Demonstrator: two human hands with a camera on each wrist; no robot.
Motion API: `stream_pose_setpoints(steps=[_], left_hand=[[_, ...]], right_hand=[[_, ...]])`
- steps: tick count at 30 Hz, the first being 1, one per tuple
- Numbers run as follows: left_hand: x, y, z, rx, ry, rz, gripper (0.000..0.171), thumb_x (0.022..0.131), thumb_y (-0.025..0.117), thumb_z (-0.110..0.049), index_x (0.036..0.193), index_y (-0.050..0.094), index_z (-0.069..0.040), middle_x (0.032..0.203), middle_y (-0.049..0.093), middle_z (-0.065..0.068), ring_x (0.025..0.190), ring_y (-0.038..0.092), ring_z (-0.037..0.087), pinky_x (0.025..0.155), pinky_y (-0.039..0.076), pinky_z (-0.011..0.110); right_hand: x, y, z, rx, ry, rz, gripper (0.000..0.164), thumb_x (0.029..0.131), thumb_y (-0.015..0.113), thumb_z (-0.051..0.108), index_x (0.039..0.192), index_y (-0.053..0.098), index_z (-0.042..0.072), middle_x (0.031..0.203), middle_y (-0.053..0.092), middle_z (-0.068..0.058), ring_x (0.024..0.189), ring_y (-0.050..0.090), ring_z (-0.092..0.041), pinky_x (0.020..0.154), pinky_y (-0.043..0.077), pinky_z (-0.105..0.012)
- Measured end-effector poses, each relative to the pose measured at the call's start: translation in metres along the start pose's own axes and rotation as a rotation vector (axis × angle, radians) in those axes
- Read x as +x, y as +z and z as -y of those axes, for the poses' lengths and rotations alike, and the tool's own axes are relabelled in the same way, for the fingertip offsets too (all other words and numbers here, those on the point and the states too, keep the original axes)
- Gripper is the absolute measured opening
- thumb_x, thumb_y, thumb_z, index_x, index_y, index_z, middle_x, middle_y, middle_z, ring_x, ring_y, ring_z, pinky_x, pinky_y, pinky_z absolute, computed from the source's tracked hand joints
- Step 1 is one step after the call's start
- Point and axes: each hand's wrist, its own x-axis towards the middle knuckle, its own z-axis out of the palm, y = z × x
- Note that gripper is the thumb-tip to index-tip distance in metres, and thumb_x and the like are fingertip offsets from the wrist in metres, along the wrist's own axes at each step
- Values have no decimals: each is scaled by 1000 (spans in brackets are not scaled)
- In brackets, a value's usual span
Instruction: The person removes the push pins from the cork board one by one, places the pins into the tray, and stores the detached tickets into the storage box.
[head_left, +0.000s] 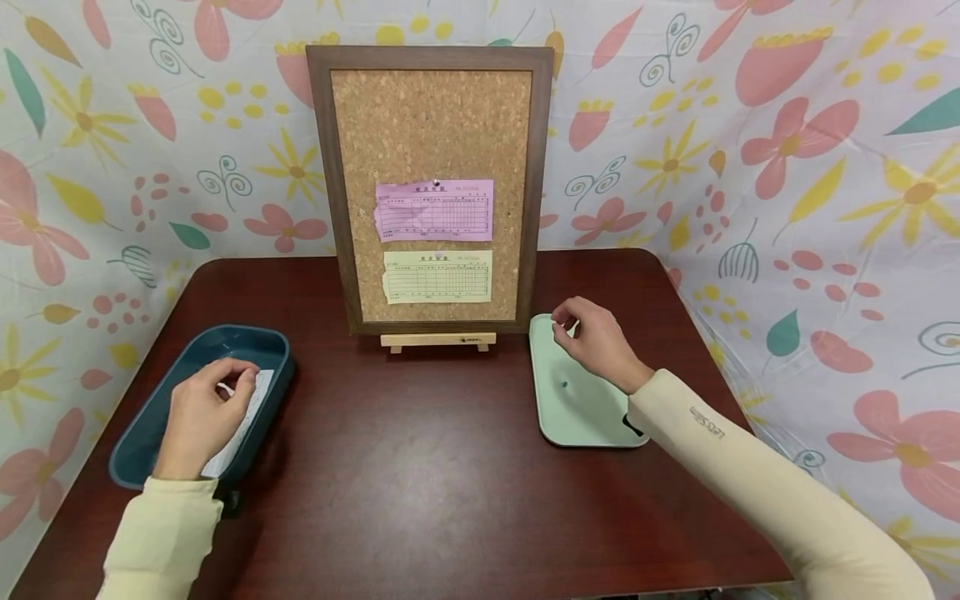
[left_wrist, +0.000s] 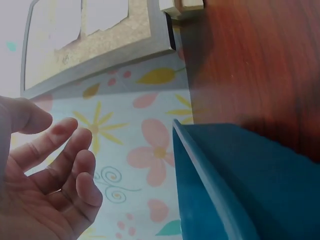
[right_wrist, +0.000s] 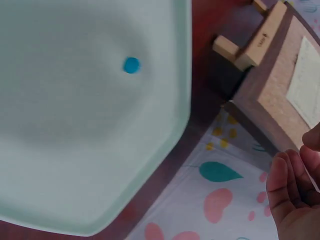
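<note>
My left hand (head_left: 202,412) hovers over the blue tray (head_left: 243,336), fingers loosely bent. In the left wrist view a gap separates thumb and fingertips, with nothing between them. A white paper slip (head_left: 243,433) lies in that tray, partly covered by the hand. Above the far end of the pale green tray (head_left: 551,417) is my right hand (head_left: 596,337), its fingers bent and nothing visible at the tips. One small blue pushpin (right_wrist: 131,65) rests in the green tray. On the corkboard (head_left: 431,125) hang a pink form (head_left: 435,212) and, below it, a yellow form (head_left: 438,279), each pinned at its top.
The framed board leans on a small wooden stand (head_left: 438,340) at the back of the dark red table (head_left: 420,467). Table surface lies between the two trays. A flower-patterned cloth (head_left: 787,192) hangs behind and beside the table.
</note>
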Motion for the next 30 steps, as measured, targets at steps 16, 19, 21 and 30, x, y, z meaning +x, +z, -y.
stream_pose_setpoints(steps=[16, 19, 21, 30], left_hand=[[15, 4, -18, -46, 93, -25, 9, 89, 63, -10, 93, 70, -7, 83, 63, 4, 67, 48, 12, 61, 38, 16], [17, 6, -22, -53, 102, -26, 8, 88, 64, -10, 92, 70, -8, 81, 62, 3, 67, 49, 13, 60, 38, 16], [20, 7, -24, -53, 110, -22, 7, 88, 64, -11, 92, 70, -8, 80, 61, 3, 66, 50, 13, 61, 38, 16], [30, 12, -33, -56, 137, 11, 6, 88, 64, -12, 92, 69, -12, 82, 60, 1, 66, 50, 14, 60, 38, 20]], right_hand=[[30, -2, 20, -7, -6, -6, 10, 84, 66, 3, 93, 62, 5, 87, 58, -3, 75, 56, -18, 64, 46, -32], [32, -1, 22, -7, -10, -27, 10, 84, 65, 3, 93, 62, 6, 87, 58, -3, 74, 56, -16, 65, 46, -32], [34, 0, 23, -2, -10, -37, 10, 84, 65, 4, 94, 62, 6, 87, 58, -3, 74, 56, -16, 65, 47, -32], [37, 1, 28, 0, -23, -74, 11, 84, 65, 4, 95, 62, 6, 88, 58, -3, 74, 56, -16, 65, 47, -31]])
